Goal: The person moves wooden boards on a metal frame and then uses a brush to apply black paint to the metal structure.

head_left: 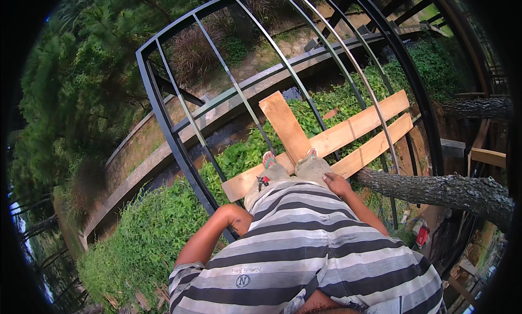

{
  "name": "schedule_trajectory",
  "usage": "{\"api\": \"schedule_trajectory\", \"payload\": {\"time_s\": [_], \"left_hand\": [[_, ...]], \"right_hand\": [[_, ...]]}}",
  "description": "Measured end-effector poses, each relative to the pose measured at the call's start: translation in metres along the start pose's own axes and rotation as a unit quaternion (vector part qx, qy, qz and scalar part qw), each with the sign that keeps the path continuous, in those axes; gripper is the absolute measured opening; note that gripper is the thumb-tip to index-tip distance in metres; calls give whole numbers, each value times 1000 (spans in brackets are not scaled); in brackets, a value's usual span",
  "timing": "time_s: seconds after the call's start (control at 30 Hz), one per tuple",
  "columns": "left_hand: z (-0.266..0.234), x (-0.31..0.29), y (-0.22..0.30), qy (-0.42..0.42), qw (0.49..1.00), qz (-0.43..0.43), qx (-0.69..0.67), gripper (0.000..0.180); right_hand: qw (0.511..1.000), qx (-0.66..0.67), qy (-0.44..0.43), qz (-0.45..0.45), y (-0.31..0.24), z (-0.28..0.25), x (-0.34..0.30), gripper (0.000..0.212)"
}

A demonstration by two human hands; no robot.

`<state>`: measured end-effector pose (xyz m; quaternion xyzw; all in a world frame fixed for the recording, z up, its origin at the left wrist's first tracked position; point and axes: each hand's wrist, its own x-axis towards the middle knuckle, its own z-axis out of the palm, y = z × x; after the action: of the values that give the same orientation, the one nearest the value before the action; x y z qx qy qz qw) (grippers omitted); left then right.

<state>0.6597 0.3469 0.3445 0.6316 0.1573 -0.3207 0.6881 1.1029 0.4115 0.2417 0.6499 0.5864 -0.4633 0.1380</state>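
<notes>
My right hand [338, 184] rests against the right leg of my light trousers [310, 170], its fingers lying flat with nothing visible in them. My left arm [225, 221] is bent at the elbow; the hand is hidden by my striped shirt. Beneath my bare feet, a long wooden plank [361, 123] lies across the dark metal bars. A shorter board [285, 126] points away from me between the feet. Closer on the right is another plank [375, 145]. A small red and black thing [263, 181], its kind unclear, is at my left trouser leg.
A dark metal frame [176, 126] with open gaps between its bars spans ahead, above green plants [141, 227] and a curved concrete wall [128, 181]. A rough tree trunk [440, 191] juts in at right. Below it is a red object [422, 236].
</notes>
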Motion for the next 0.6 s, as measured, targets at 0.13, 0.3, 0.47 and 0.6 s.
{"api": "schedule_trajectory", "payload": {"time_s": [0.13, 0.3, 0.47, 0.6], "left_hand": [[-7, -11, 6, 2, 999, -38, 33, 43], [22, 16, -50, 19, 997, 61, -49, 38], [11, 13, -47, -36, 999, -17, 22, 34], [8, 9, -42, -19, 998, 29, -44, 35]], "right_hand": [[985, 55, 136, 93, 22, 6, -12, 47], [967, 82, 190, 149, 40, 17, -24, 41], [968, 106, 184, 132, 49, 32, -34, 40], [966, 119, 181, 139, 48, 31, -35, 39]]}}
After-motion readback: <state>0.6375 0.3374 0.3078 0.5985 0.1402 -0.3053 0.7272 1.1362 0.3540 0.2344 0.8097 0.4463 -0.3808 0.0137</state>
